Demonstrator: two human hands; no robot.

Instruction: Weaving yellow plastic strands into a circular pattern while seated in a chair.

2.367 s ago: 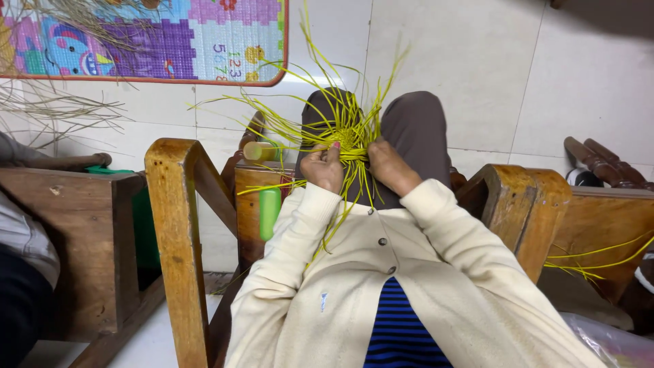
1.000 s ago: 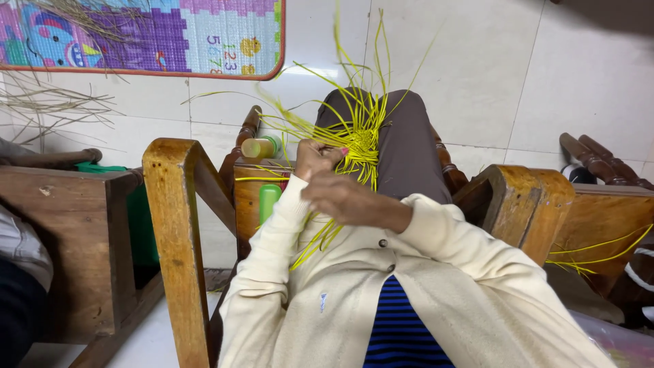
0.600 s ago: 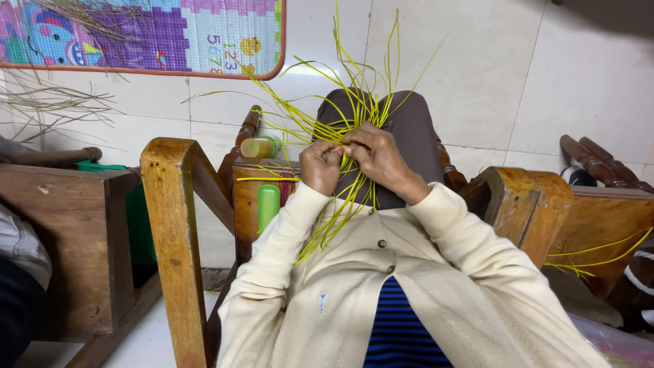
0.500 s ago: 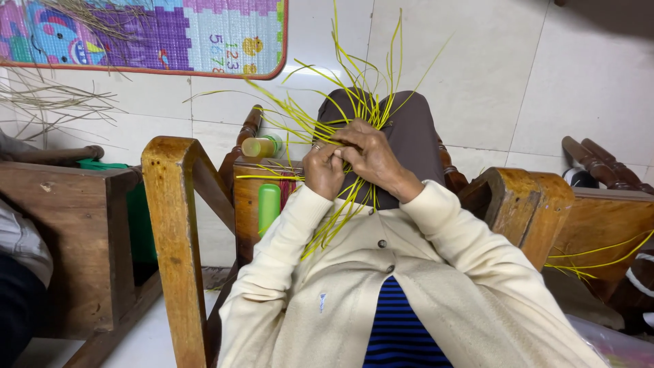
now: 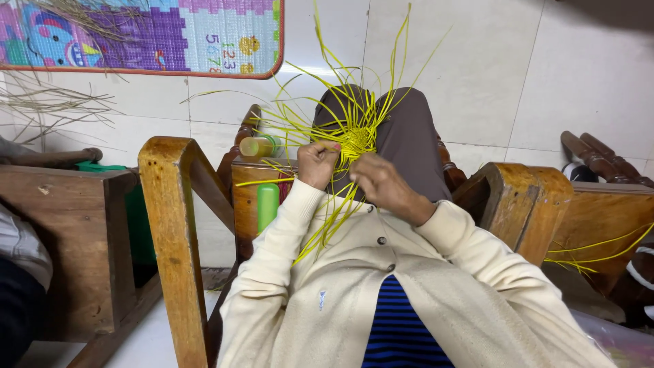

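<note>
Head view: both hands (image 5: 354, 174) gripping yellow strips (image 5: 354, 133).

Hands (image 5: 354, 174) on yellow strands (image 5: 354, 129) (half-woven)

Even indoor light is falling from above, brightening the white tiled floor (image 5: 477, 75). A glare patch is showing just below the play mat (image 5: 204, 34), upper centre of the frame. The upper right corner is darkening into shadow. Wide-angle distortion is bending the chair arm (image 5: 170, 225) at lower left. The yellow strands (image 5: 354, 129) are staying sharp.
</note>
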